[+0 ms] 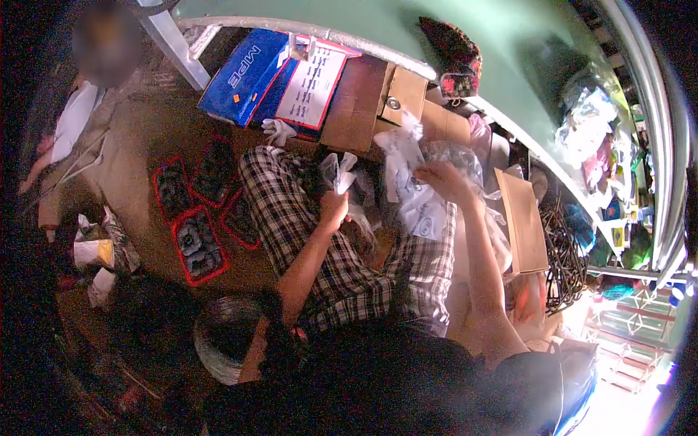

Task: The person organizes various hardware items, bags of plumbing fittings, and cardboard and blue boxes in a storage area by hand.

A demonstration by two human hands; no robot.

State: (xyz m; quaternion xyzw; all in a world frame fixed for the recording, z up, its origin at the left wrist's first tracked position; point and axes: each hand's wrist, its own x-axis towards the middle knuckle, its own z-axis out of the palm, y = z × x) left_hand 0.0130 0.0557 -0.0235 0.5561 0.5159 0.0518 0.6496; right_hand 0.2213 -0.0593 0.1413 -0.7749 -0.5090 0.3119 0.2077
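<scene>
My left hand (pixel 334 211) is closed round a crumpled white piece (pixel 343 173), which looks like plastic or paper; it sticks up out of the fist above my left knee. My right hand (pixel 445 180) grips the upper part of a white printed plastic bag (pixel 423 215) that hangs over my right knee. Just beyond that hand lies a crumpled see-through bag (pixel 462 156). More thin see-through plastic (pixel 361 231) lies between my legs, in checked trousers (pixel 283 211).
A blue box (pixel 246 78) and brown cardboard boxes (pixel 354 102) stand ahead. Several red-edged trays (pixel 198 243) with dark contents lie on the left. A coil of wire (pixel 229 338) sits near my left elbow. Another person's sleeve (pixel 75 120) shows at far left. Dark rods (pixel 563 258) lie right.
</scene>
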